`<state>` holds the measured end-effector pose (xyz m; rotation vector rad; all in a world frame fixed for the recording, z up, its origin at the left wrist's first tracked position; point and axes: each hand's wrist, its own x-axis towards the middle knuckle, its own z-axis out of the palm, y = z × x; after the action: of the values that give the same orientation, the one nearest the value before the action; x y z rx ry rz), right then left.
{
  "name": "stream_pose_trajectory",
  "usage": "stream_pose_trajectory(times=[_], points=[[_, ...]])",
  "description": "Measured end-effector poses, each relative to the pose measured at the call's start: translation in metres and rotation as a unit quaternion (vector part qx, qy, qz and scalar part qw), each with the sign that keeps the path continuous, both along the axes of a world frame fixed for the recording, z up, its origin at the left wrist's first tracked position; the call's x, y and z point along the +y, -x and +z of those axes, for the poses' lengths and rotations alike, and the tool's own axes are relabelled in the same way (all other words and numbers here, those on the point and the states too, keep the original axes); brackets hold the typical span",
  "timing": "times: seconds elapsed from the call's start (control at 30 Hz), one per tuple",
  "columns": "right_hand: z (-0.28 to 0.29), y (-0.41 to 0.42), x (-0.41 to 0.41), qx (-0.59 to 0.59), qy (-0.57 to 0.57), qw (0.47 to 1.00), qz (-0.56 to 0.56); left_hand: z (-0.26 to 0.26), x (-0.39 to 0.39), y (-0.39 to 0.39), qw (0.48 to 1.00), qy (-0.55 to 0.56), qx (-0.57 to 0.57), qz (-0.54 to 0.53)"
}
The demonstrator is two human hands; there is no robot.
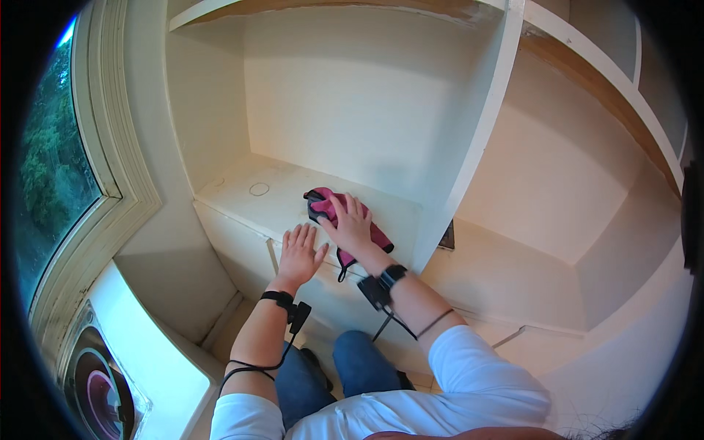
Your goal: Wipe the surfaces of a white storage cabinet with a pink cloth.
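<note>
A crumpled pink cloth with black edging and a hanging loop (380,237) lies on the cabinet's shelf board (286,176), near its front edge. On top of it, my right hand (352,223) rests with fingers spread, pressing on the cloth; whether the fingers grip it cannot be told. My left hand (300,253) lies palm down at the front edge of the same board, to the left of the cloth, with its fingers slightly apart and nothing in it. Each wrist bears a black strap with a small box and cable.
A white upright divider (478,148) stands right of the cloth, with another compartment beyond it holding a small dark object (447,236). Shelves with worn edges run above. At left are a window frame (132,181) and a counter (148,352) with a round basin (102,396).
</note>
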<state>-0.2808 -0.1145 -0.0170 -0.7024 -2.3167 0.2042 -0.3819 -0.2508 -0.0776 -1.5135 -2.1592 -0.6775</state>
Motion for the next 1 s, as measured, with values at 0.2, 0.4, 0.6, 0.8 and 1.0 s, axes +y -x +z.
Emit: stream_pose_trajectory(times=[0.2,0.4,0.6,0.8,1.0], points=[[-0.015,0.001,0.023,-0.201,0.068,0.977,-0.036,0.022,0.002,0.005,0.999,0.045,-0.002,-0.016],[-0.014,0.011,0.026,-0.243,0.083,0.966,-0.022,0.034,0.005,0.054,0.991,0.102,-0.083,-0.022],[-0.026,0.031,0.061,-0.312,0.117,0.943,0.020,0.030,0.022,0.077,0.982,0.171,-0.079,0.024],[-0.064,0.060,0.114,-0.303,0.139,0.939,0.082,0.012,0.056,0.058,0.972,0.218,-0.074,0.046],[-0.093,0.076,0.152,-0.274,0.106,0.947,0.131,-0.010,0.065,0.012,0.971,0.228,-0.029,0.060]])
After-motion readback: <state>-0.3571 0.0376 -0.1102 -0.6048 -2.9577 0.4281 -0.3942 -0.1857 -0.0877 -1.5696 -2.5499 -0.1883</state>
